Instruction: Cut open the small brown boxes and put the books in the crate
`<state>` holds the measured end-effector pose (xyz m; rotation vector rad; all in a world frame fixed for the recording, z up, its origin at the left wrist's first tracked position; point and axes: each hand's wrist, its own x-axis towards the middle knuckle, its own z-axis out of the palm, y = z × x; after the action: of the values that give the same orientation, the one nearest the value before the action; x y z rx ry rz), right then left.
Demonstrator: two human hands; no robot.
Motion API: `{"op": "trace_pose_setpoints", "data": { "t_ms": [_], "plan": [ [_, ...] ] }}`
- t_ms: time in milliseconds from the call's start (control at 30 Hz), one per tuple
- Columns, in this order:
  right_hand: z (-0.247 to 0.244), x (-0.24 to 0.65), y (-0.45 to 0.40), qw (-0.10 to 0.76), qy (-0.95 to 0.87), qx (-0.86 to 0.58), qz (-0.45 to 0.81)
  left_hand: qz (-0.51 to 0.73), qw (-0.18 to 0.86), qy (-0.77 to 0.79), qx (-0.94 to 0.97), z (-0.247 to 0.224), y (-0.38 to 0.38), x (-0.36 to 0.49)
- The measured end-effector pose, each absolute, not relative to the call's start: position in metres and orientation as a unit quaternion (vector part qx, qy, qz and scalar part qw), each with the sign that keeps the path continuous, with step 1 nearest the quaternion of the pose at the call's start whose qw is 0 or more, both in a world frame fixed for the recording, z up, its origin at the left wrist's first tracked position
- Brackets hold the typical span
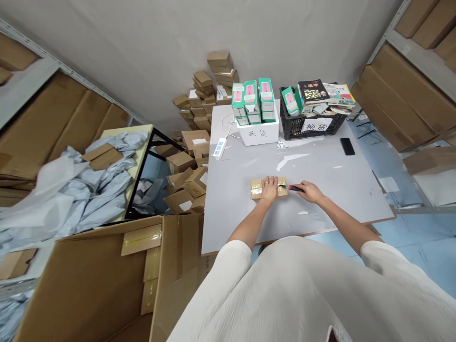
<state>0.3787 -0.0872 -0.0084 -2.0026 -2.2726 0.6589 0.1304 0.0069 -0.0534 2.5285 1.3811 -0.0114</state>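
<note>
A small cardboard box (255, 189) sealed with shiny tape lies on the grey table (235, 213) in front of me. My left hand (270, 188) grips it from above near its middle, fingertips at the far edge. From the right, my right hand (310, 191) is closed around a utility knife (295, 188) with a red and black handle. The knife points left, and its tip meets the box's right end along the taped seam. How deep the blade sits cannot be made out.
Behind stand a white bin (259, 134) of green-and-pink boxes and a black crate (295, 129) with books. A phone (347, 146) lies right, a power strip (220, 148) left. Left of the table are a large open carton (181, 247) and piled cardboard boxes (181, 162).
</note>
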Motion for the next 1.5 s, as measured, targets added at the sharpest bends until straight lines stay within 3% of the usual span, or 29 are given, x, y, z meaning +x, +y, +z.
{"op": "trace_pose_setpoints", "data": {
  "t_ms": [533,833,1500],
  "plan": [
    [-0.031,0.376,-0.102,0.079,-0.72,-0.664,0.185,0.029,0.134,0.482,0.865,-0.063,0.001,0.128],
    [-0.033,0.387,-0.097,0.065,-0.756,-0.637,0.137,0.023,0.134,0.48,0.867,-0.063,-0.001,0.126],
    [-0.025,0.403,-0.083,0.065,-0.737,-0.639,0.209,0.033,0.151,0.483,0.862,-0.063,-0.003,0.126]
  ]
}}
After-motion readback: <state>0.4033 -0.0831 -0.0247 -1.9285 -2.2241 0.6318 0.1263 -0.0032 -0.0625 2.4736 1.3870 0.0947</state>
